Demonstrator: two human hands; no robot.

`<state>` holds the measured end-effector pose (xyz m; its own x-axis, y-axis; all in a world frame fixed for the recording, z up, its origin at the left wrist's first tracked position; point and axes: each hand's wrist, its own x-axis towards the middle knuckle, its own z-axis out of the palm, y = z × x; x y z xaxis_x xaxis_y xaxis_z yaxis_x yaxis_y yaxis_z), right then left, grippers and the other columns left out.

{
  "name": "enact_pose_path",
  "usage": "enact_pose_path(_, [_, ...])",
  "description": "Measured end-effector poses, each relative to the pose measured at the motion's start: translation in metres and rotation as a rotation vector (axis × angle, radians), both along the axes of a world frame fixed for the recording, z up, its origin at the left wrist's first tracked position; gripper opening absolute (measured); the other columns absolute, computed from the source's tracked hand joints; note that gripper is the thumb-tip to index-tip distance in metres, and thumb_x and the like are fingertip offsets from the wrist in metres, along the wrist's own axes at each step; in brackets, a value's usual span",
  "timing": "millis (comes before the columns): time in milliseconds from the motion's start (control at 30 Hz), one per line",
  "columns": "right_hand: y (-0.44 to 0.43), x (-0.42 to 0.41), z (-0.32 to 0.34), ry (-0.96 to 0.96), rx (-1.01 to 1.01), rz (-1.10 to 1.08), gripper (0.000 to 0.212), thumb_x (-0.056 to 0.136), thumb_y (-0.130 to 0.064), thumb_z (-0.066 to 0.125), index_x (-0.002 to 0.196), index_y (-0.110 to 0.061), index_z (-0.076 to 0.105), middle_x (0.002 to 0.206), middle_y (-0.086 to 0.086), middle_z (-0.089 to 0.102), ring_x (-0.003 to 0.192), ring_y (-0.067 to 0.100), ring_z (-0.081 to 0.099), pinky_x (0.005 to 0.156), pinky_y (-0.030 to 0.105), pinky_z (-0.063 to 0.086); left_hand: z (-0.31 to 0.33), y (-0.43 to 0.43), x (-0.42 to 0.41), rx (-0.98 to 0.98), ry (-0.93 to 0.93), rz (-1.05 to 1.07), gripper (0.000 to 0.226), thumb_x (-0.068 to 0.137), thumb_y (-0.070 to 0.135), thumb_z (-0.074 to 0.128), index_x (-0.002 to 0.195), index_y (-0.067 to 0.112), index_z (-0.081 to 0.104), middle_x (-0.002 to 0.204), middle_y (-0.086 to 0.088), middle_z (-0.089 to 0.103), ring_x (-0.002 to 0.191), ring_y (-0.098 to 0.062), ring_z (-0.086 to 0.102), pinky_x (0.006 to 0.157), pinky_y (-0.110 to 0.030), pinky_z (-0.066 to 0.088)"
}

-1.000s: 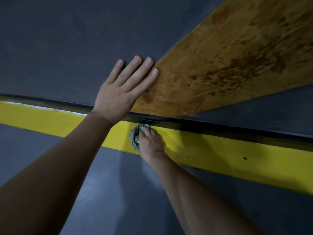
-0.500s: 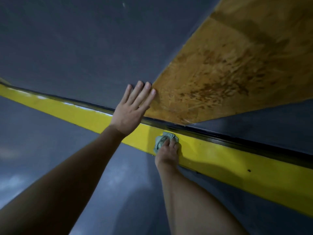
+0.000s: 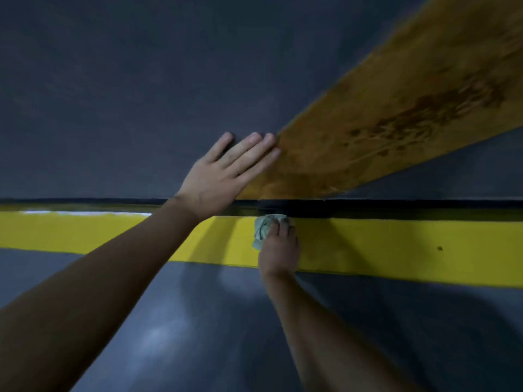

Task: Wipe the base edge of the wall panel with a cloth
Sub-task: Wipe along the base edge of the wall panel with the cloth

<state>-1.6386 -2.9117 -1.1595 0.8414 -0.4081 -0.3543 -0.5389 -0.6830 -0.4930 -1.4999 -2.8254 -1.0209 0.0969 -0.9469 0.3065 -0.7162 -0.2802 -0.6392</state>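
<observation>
2 hands show in the head view — the left hand (image 3: 223,176) lies flat, fingers spread, empty, braced on the dark wall panel (image 3: 113,94). The right hand (image 3: 278,246) presses a bunched cloth (image 3: 264,226) against the black base edge (image 3: 396,209), seemingly touching — keep firm pressure along the seam.

Yellow stripe (image 3: 396,247) on grey floor (image 3: 198,335)

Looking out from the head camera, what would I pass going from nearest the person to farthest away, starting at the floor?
Glossy grey floor → yellow painted stripe → right hand pressing a crumpled greenish cloth → dark base edge → left hand flat against the wall → grey wall.
</observation>
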Motion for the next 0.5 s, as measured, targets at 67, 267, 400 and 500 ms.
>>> enact_pose_path(67, [0.008,0.002,-0.005,-0.025,-0.115,-0.034,0.043,0.081,-0.012,0.046,0.117,-0.002,0.068,0.121,0.019,0.066,0.104,0.038,0.065,0.078,0.041,0.055,-0.002,0.008,0.014,0.023,-0.039,-0.086,0.068,0.106,0.003,0.038,0.167,0.016,0.014,0.174,-0.002,0.007,0.160,-0.020,0.011,0.130,-0.039,0.003])
enact_pose_path(267, [0.030,0.013,-0.001,0.108,-0.195,-0.057,0.065,0.099,-0.042,0.053,0.151,-0.009,0.030,0.157,0.009,0.024,0.140,0.030,0.027,0.109,0.038,0.035,-0.010,0.036,0.045,0.049,-0.116,-0.188,0.065,0.109,0.009,0.033,0.167,0.010,0.005,0.174,-0.003,0.006,0.160,-0.019,0.007,0.131,-0.041,-0.001])
enact_pose_path(400, [0.065,0.031,-0.006,0.198,-0.234,-0.066,0.069,0.099,-0.039,0.050,0.155,-0.011,0.022,0.161,0.010,0.016,0.142,0.032,0.022,0.112,0.038,0.031,-0.003,0.042,0.044,-0.067,-0.088,-0.248,0.062,0.110,0.010,0.034,0.167,0.008,0.010,0.174,-0.011,0.012,0.160,-0.027,0.015,0.130,-0.043,0.011])
enact_pose_path(500, [0.094,0.056,-0.008,0.369,-0.323,0.093,0.071,0.100,-0.035,0.040,0.159,-0.012,0.007,0.165,0.011,0.005,0.149,0.036,0.006,0.120,0.041,0.013,0.015,0.076,0.049,-0.357,0.064,-0.128,0.073,0.107,0.019,0.055,0.168,0.021,0.015,0.173,-0.009,0.017,0.159,-0.030,0.017,0.127,-0.056,0.010])
